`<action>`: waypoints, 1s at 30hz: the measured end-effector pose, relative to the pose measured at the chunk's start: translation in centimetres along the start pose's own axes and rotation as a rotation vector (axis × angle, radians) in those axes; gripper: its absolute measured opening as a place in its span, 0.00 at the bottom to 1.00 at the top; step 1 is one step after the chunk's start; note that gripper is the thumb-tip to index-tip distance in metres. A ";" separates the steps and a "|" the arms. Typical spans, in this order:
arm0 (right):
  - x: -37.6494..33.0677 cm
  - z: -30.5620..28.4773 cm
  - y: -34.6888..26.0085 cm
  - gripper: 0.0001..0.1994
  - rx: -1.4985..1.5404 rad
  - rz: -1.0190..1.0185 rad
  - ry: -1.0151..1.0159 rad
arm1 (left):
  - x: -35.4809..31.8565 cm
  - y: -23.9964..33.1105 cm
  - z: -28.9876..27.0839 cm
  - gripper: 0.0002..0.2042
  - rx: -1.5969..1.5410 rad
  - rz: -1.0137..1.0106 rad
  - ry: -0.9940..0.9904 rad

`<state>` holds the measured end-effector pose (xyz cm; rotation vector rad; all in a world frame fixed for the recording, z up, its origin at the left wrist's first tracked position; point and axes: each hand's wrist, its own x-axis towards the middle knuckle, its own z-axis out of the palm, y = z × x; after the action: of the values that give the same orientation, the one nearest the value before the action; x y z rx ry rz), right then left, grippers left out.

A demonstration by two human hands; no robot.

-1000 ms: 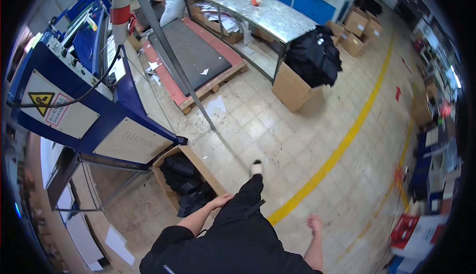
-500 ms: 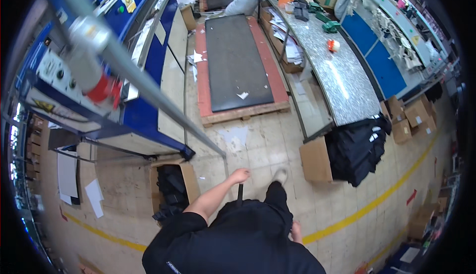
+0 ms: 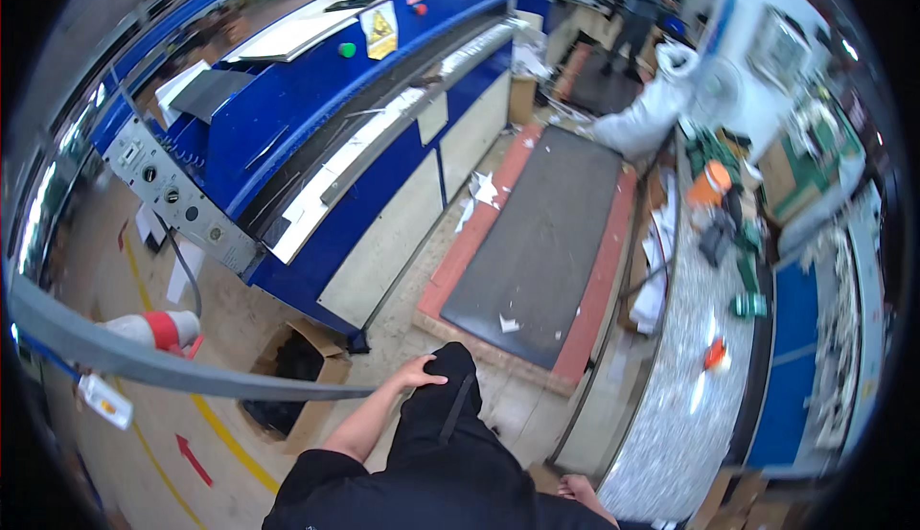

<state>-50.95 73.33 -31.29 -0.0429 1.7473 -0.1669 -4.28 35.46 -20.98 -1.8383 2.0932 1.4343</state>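
Note:
My left hand [image 3: 417, 374] is at my raised left thigh, fingers loosely spread with nothing in them. Lower right, my right hand [image 3: 578, 488] hangs beside the near end of the speckled worktable [image 3: 661, 434]. Its fingers look loosely bent, and I see nothing in them. Close on my left a grey metal pole [image 3: 211, 372] slants across, a red-and-white plug connector [image 3: 158, 330] near it. Ahead lies a pallet with a red board [image 3: 470, 233] and a dark mat [image 3: 537, 242], paper scraps on top.
To the left stands a blue machine [image 3: 316, 286] with a control panel [image 3: 172, 195]. An open carton [image 3: 321, 377] with black pieces sits by its corner. An orange tub [image 3: 709, 185] and a tape roll [image 3: 716, 355] are on the worktable. Another person [image 3: 640, 8] stands far ahead.
My view has swung left and up, so the pallet and worktable sit further right. I have come closer to the pallet. My left hand is now against my thigh.

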 end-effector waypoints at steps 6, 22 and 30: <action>2.5 -15.8 -24.0 0.11 0.031 -0.313 0.299 | 12.8 1.1 -6.8 0.23 -0.024 -0.101 0.059; -14.2 -6.9 -63.3 0.11 0.145 -0.697 -0.117 | 42.2 26.9 -45.4 0.25 0.208 -0.122 1.171; -10.8 -13.0 -80.8 0.10 -0.566 -0.709 -0.313 | 44.1 27.9 -46.8 0.19 0.084 -0.240 1.321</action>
<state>-66.93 -4.06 -7.50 -1.0506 1.3545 -0.1619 -15.12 -30.84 -0.78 -3.2903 1.9331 -0.1115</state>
